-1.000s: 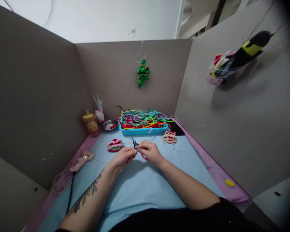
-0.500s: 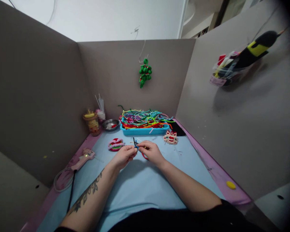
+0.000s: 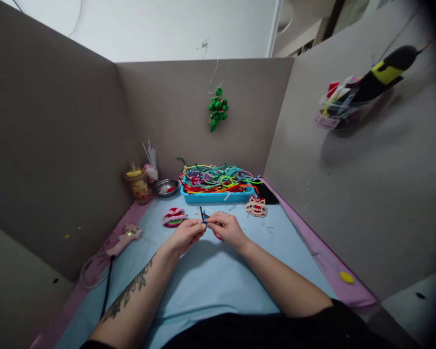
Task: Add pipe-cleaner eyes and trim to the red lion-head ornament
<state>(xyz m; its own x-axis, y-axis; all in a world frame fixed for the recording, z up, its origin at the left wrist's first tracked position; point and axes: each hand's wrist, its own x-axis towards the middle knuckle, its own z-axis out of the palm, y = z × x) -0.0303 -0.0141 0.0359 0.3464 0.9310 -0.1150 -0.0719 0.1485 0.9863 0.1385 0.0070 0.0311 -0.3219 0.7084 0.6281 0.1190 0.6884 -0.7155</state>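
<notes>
Both my hands meet over the middle of the blue cloth. My left hand (image 3: 189,232) pinches a small blue pipe cleaner piece (image 3: 204,222), with a dark end standing up from it. My right hand (image 3: 228,229) has its fingertips closed on the same piece from the other side. Partly covered by the right hand, a pair of scissors with a red handle (image 3: 218,235) lies on the cloth. Left of my hands rests a pink, red and green pipe cleaner piece (image 3: 174,217). A cream and red pipe cleaner face (image 3: 256,207) sits to the right.
A blue tray (image 3: 218,198) heaped with coloured pipe cleaners stands at the back, beside a metal bowl (image 3: 166,188) and a lidded cup (image 3: 138,186). A pink glue gun (image 3: 125,240) with its cord lies left. Grey panels (image 3: 203,77) enclose three sides.
Almost nothing differs. Both hands hold their place on the blue pipe cleaner piece, with only a very slight shift of the fingers.
</notes>
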